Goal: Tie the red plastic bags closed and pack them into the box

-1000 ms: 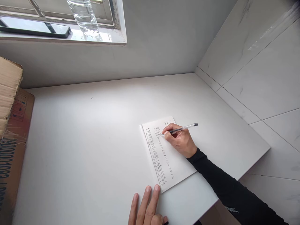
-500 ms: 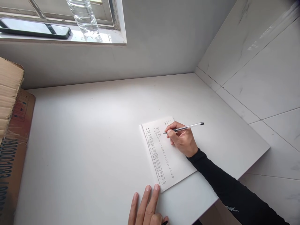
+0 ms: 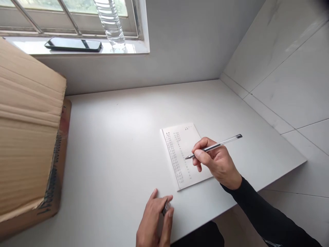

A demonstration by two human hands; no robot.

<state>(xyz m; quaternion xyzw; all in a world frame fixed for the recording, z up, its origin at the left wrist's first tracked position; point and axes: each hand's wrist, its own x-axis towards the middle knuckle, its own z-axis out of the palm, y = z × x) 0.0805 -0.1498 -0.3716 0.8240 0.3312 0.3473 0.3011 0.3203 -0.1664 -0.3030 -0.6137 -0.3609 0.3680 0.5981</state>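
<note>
A pen is being gripped between the thumb and fingers of the right hand, its dark tip being pointed down and to the left while its capless dark end is being held up to the right. Whether the page is being touched by the tip cannot be told. A small dark and clear object is being pinched between the thumb and a finger of the left hand, near the lower edge of the notebook.

The right forearm is being covered by a black sleeve. Beneath the pen and partly under the right hand, the notebook is being supported flat on the white worktop, columns of handwriting being shown on its page. Farther out, the left side of the worktop is being taken up by a cardboard box, its flap being spread over its printed side. Beyond the worktop, a phone and a clear bottle are being held up by the windowsill.
</note>
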